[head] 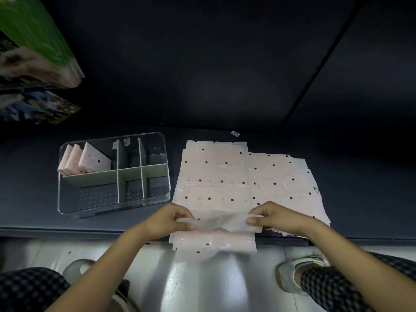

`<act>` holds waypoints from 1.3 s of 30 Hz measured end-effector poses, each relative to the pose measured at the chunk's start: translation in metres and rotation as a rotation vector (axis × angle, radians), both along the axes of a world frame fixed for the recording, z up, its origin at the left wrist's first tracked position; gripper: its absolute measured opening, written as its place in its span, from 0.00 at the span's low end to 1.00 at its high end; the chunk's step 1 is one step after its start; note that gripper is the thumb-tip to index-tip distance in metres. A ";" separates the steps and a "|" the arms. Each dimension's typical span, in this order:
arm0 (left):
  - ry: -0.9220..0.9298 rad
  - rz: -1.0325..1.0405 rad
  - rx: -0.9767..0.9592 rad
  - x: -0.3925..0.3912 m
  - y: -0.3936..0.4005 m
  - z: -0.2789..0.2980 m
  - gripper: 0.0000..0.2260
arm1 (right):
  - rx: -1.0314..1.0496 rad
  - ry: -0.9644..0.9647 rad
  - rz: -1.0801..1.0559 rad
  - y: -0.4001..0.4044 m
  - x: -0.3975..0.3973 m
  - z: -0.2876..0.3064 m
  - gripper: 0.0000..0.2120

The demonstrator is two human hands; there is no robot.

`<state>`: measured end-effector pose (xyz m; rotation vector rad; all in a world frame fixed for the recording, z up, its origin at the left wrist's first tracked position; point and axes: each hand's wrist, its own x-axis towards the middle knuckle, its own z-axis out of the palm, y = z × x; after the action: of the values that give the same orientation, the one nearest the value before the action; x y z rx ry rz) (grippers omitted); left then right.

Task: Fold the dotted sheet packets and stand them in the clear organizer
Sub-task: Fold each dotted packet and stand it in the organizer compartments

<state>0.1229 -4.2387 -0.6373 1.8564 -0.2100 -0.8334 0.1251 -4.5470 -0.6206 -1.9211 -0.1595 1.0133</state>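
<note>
Risk first. The packet (219, 221) being folded is thin, glossy and slack; it sags between the two grips. Likely failure: the edges go out of line and the fold comes out skewed or too wide for its slot. The film looks slippery, so one side could slide from a pinch. The near part of the stack (213, 242) overhangs the table (33, 206) edge at 6 o'clock; a tug on the top sheet could drag neighbours off onto the floor (202, 284).

Hands. Left hand (173, 219) has its fingers curled, pinching the packet's left end. Right hand (273, 218) mirrors it, thumb on top, pinching the right end. Both are closed on the same sheet, which is lifted just above the stack.

Position. The unfolded dotted sheets (216, 172) lie flat at 12 o'clock from the hands, with a second fanned pile (286, 176) at 1 o'clock. The clear organizer (112, 208) sits at 10 o'clock. Three folded packets (87, 162) stand leaning in its far-left compartment; the other compartments appear unfilled.
</note>
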 end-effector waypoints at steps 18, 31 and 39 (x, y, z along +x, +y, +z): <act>-0.756 -0.202 0.734 -0.010 -0.047 -0.067 0.31 | -0.435 -0.335 -0.494 0.036 0.135 -0.065 0.07; -0.727 -0.430 0.848 -0.012 -0.044 -0.085 0.29 | -0.620 -0.811 0.333 0.080 -0.029 -0.095 0.36; -0.672 -0.275 0.885 -0.017 -0.005 -0.080 0.30 | -0.886 -0.710 0.249 0.010 -0.047 -0.092 0.35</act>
<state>0.1058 -4.2433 -0.7172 2.9663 -0.5955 -0.4615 0.0784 -4.5372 -0.7131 -3.0916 -0.4078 0.5181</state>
